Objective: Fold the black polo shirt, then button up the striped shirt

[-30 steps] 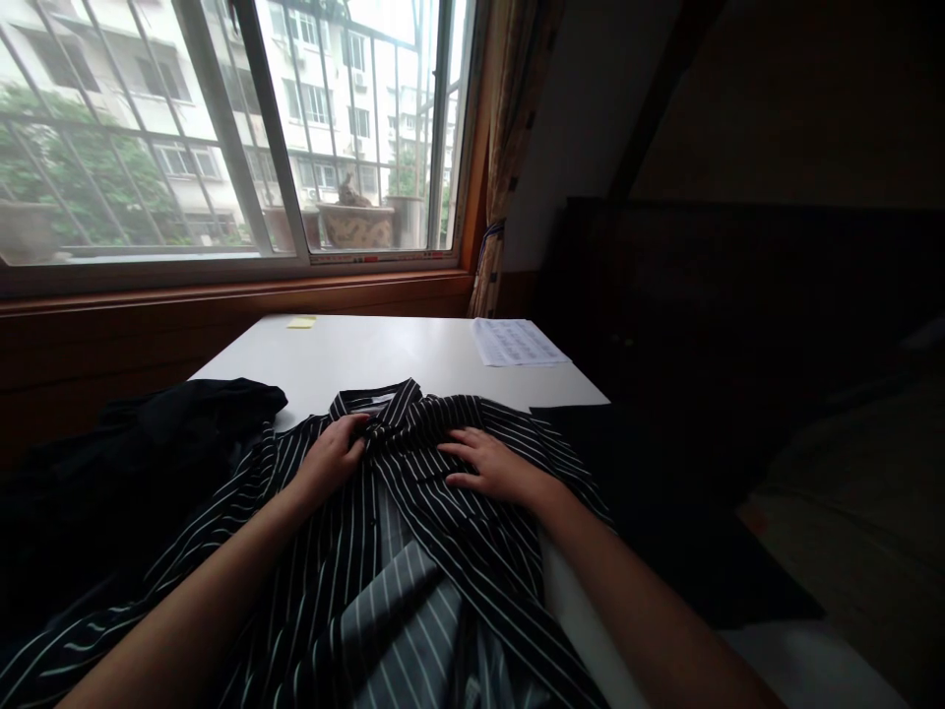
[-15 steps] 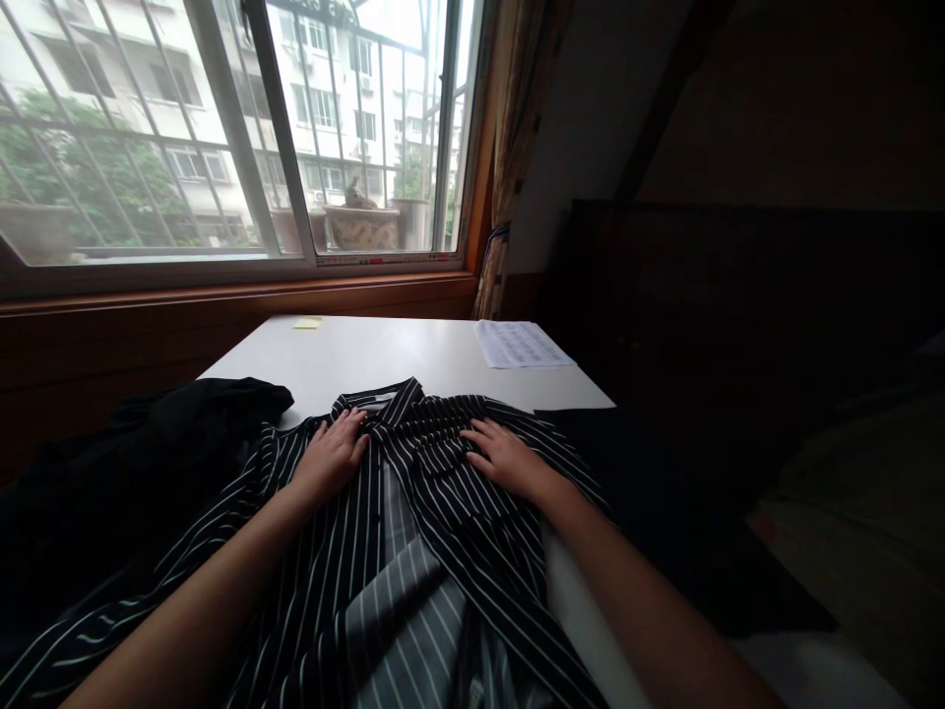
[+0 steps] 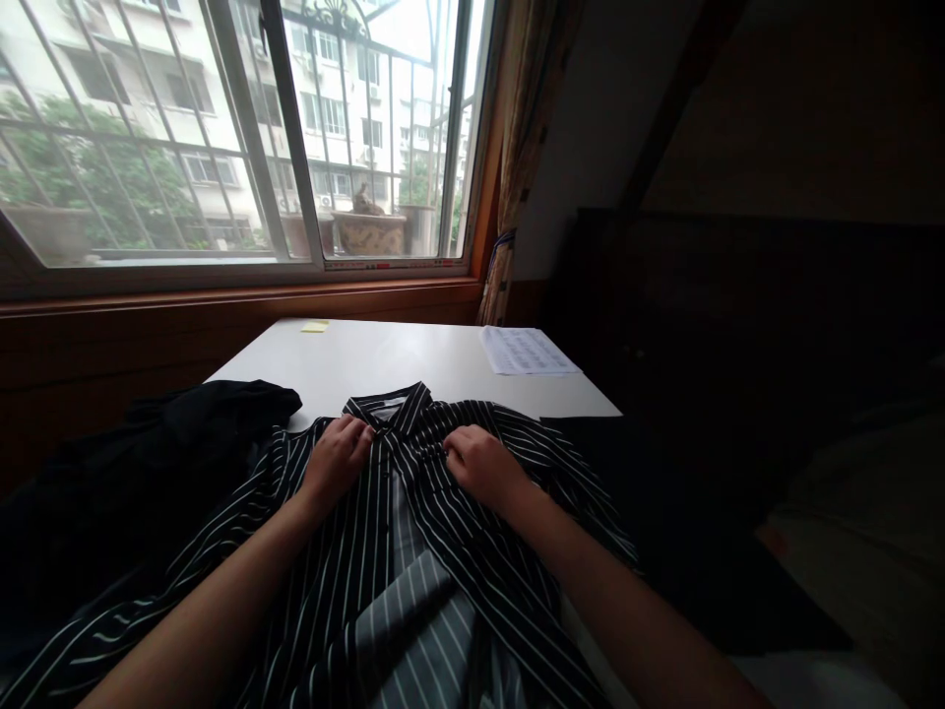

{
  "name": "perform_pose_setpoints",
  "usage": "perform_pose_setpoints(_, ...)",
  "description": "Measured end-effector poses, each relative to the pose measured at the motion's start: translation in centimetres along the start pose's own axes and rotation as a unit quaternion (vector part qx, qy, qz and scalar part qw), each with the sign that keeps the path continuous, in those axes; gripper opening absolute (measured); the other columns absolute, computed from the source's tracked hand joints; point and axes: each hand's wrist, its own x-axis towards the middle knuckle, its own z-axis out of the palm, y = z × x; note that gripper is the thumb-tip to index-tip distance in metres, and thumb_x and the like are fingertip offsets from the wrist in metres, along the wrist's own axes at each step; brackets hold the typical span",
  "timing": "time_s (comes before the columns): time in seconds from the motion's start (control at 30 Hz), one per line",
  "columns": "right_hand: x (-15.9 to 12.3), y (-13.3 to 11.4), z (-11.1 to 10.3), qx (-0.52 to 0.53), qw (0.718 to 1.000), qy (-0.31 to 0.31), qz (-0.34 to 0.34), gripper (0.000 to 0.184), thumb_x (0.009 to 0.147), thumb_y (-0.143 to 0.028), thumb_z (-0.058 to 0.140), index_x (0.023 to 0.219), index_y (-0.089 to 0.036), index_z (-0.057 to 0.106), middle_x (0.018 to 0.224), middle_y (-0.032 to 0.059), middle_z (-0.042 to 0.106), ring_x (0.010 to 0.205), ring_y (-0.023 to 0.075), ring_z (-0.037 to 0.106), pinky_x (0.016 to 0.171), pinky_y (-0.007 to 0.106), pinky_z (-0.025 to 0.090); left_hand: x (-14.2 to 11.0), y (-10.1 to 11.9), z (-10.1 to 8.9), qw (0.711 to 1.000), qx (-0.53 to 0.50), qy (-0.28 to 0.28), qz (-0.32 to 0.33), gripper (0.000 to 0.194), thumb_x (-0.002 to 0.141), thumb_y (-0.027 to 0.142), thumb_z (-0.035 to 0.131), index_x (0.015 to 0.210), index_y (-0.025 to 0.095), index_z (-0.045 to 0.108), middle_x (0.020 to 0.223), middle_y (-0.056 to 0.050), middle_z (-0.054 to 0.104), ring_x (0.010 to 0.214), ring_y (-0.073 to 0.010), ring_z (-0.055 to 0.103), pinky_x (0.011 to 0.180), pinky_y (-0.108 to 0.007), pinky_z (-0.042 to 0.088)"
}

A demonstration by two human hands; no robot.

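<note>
Both hands sit on the striped shirt [image 3: 413, 551], just below its collar [image 3: 391, 406]. The left hand [image 3: 336, 461] has its fingers curled and pressed onto the cloth left of the collar, the fingertips seeming to nip the front edge, though the pinch itself is hidden. The right hand [image 3: 479, 465] is loosely fisted on the cloth right of the collar, knuckles up; whether it grips a fold cannot be told.

The shirt lies front up, its long axis running from the collar at the far end back toward the person, with the open front panels crossing below the hands and showing the paler grey inside. The collar lies just beyond the fingertips, between the two hands, and the left hand is a little nearer to it.

The collar end of the shirt rests on a white table [image 3: 384, 356]. Left of the shirt lies a heap of black cloth [image 3: 184, 433]. Beyond the collar, a printed sheet [image 3: 526, 351] lies at the far right corner and a yellow sticky note [image 3: 315, 326] at the far left. Farther on stands a barred window [image 3: 221, 128] with a curtain [image 3: 521, 158] at its right; right of the shirt the room is dark.
</note>
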Motion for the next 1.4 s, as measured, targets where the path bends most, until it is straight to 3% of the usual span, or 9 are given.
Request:
perform_pose_setpoints(0.13, 1.9, -3.8, 1.9, 0.022, 0.997, -0.016, -0.073, 0.017, 0.096, -0.029, 0.052, 0.097, -0.018, 0.064, 0.097, 0.0077, 0.064, 0.097, 0.0219, 0.057, 0.096, 0.037, 0.042, -0.1, 0.5, -0.5, 0.998, -0.038, 0.026, -0.036, 0.032, 0.101, 0.036, 0.032, 0.083, 0.022, 0.055, 0.089, -0.005, 0.062, 0.083, -0.0215, 0.059, 0.076, -0.033, 0.046)
perform_pose_setpoints(0.3, 2.6, -5.8, 5.0, -0.037, 0.998, -0.024, -0.035, 0.024, 0.085, -0.028, 0.062, 0.105, -0.016, 0.059, 0.107, 0.0111, 0.060, 0.101, 0.0258, 0.052, 0.092, 0.039, 0.045, -0.3, 1.0, -0.8, 0.995, -0.082, 0.035, -0.053, 0.032, 0.102, 0.037, 0.030, 0.084, 0.022, 0.053, 0.081, -0.002, 0.063, 0.078, -0.0202, 0.060, 0.072, -0.030, 0.044)
perform_pose_setpoints(0.53, 1.0, -5.0, 5.5, -0.047, 0.999, -0.010, 0.002, 0.025, 0.079, -0.019, 0.061, 0.104, -0.017, 0.058, 0.106, 0.0111, 0.058, 0.101, 0.0264, 0.049, 0.092, 0.038, 0.045, -0.4, 1.2, -0.7, 0.994, -0.089, 0.028, -0.049, 0.034, 0.102, 0.037, 0.029, 0.085, 0.022, 0.054, 0.081, -0.002, 0.064, 0.076, -0.0189, 0.061, 0.070, -0.028, 0.043)
perform_pose_setpoints(0.8, -1.2, -3.8, 5.0, -0.012, 1.000, 0.014, 0.016, 0.014, 0.088, -0.024, 0.061, 0.102, -0.021, 0.064, 0.102, 0.0068, 0.060, 0.100, 0.0246, 0.052, 0.093, 0.038, 0.044, -0.7, 2.4, 1.3, 0.996, -0.014, -0.068, -0.053, 0.033, 0.103, 0.034, 0.034, 0.080, 0.021, 0.055, 0.080, -0.003, 0.066, 0.073, -0.0187, 0.063, 0.066, -0.027, 0.042)
perform_pose_setpoints(0.93, -2.0, -3.3, 4.6, -0.009, 1.000, 0.013, 0.009, 0.013, 0.089, -0.024, 0.063, 0.101, -0.022, 0.067, 0.100, 0.0060, 0.061, 0.099, 0.0243, 0.054, 0.091, 0.038, 0.045, -1.0, 2.9, 1.4, 0.995, -0.003, -0.095, -0.020, 0.022, 0.099, 0.028, 0.043, 0.083, 0.021, 0.057, 0.086, -0.004, 0.065, 0.080, -0.0200, 0.064, 0.072, -0.029, 0.045)
perform_pose_setpoints(1.07, -2.9, -2.6, 4.3, 0.004, 1.000, 0.014, 0.001, 0.012, 0.089, -0.022, 0.065, 0.099, -0.023, 0.071, 0.097, 0.0051, 0.062, 0.096, 0.0231, 0.055, 0.089, 0.037, 0.046, -1.2, 2.6, -0.2, 0.980, 0.031, -0.170, 0.101, 0.010, 0.093, 0.019, 0.050, 0.093, 0.020, 0.060, 0.092, -0.006, 0.063, 0.084, -0.0209, 0.063, 0.077, -0.032, 0.049)
perform_pose_setpoints(1.17, -3.1, -2.2, 4.3, 0.032, 0.999, 0.019, 0.002, 0.011, 0.090, -0.022, 0.064, 0.097, -0.024, 0.073, 0.094, 0.0043, 0.063, 0.094, 0.0220, 0.056, 0.088, 0.036, 0.047, -1.1, 2.9, -1.4, 0.959, 0.044, -0.212, 0.184, 0.021, 0.088, 0.013, 0.057, 0.108, 0.020, 0.059, 0.105, -0.008, 0.063, 0.093, -0.0228, 0.062, 0.085, -0.035, 0.051)
perform_pose_setpoints(1.3, -2.8, -1.6, 4.5, 0.111, 0.993, 0.040, 0.032, 0.010, 0.090, -0.023, 0.065, 0.094, -0.023, 0.074, 0.090, 0.0032, 0.065, 0.092, 0.0205, 0.059, 0.087, 0.034, 0.048, -1.3, 4.5, -1.7, 0.951, 0.048, -0.236, 0.192, 0.025, 0.086, 0.013, 0.061, 0.110, 0.022, 0.060, 0.108, -0.008, 0.062, 0.093, -0.0218, 0.063, 0.082, -0.033, 0.054)
perform_pose_setpoints(1.4, -2.6, -1.1, 4.4, 0.178, 0.981, 0.050, 0.057, 0.008, 0.089, -0.025, 0.068, 0.090, -0.023, 0.075, 0.088, 0.0029, 0.067, 0.091, 0.0205, 0.062, 0.087, 0.034, 0.048, -1.9, 5.3, -1.3, 0.959, 0.035, -0.213, 0.186, 0.019, 0.088, 0.014, 0.060, 0.105, 0.023, 0.064, 0.105, -0.006, 0.062, 0.097, -0.0215, 0.061, 0.084, -0.032, 0.053)
